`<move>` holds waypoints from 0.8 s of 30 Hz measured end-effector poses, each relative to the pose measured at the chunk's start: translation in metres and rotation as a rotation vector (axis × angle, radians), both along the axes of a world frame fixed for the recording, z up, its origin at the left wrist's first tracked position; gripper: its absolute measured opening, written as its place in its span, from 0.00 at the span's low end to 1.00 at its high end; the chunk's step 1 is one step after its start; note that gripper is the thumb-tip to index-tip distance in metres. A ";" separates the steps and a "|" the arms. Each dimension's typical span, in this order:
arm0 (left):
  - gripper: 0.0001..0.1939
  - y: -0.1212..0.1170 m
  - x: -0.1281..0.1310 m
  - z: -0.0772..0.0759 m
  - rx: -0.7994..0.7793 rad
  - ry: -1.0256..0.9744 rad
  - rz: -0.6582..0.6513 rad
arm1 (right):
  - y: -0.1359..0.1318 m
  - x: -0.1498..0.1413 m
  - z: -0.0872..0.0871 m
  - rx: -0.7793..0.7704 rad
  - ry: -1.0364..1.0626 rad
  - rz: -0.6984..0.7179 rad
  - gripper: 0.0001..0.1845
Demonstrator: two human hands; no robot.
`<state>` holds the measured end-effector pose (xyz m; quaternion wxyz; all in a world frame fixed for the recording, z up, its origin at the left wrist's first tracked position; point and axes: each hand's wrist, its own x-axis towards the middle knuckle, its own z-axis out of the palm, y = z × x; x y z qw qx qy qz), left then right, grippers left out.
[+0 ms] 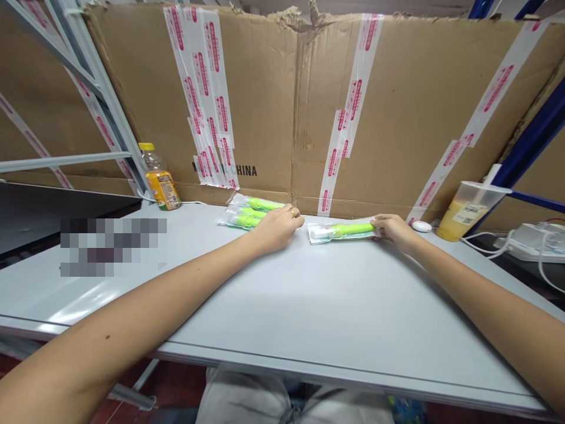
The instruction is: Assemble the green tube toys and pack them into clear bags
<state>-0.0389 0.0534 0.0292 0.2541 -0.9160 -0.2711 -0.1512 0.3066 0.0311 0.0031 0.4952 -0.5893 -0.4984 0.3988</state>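
Observation:
Several clear plastic packets [247,212], each with a slim lime-green stick-like item inside, lie side by side near the back of the grey table. Over their right ends is my left hand [278,228], its fingers curled and a ring on one of them; the fingertips are partly hidden. To the right, a similar single packet [342,230] lies level, low over or on the tabletop; I cannot tell which. My right hand [392,231] pinches its right end between thumb and fingers. What exactly the green items are is not clear.
Taped cardboard [265,106] walls the table's back edge. At the left back stands a yellow-capped juice bottle [162,182]. A drink cup with a straw [468,212], a small white case [421,226] and a power strip [534,241] with cables are at right.

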 end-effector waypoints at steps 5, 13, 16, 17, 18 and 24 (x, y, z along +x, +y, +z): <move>0.18 -0.003 -0.001 -0.003 -0.103 -0.053 0.014 | -0.005 -0.003 0.002 0.007 -0.025 0.039 0.13; 0.11 0.006 0.004 -0.013 -0.106 -0.080 0.083 | -0.005 -0.006 0.001 -0.004 -0.093 0.045 0.16; 0.09 0.006 0.005 -0.013 -0.106 -0.114 0.133 | -0.003 -0.004 -0.001 -0.001 -0.071 0.038 0.15; 0.09 0.005 0.006 -0.012 -0.126 -0.139 0.142 | -0.002 -0.003 -0.002 -0.001 -0.062 0.038 0.15; 0.08 0.004 0.006 -0.012 -0.159 -0.165 0.140 | -0.002 -0.003 -0.002 -0.002 -0.050 0.039 0.15; 0.11 0.005 0.006 -0.014 -0.402 -0.268 0.057 | -0.001 -0.002 -0.001 0.008 0.041 0.069 0.12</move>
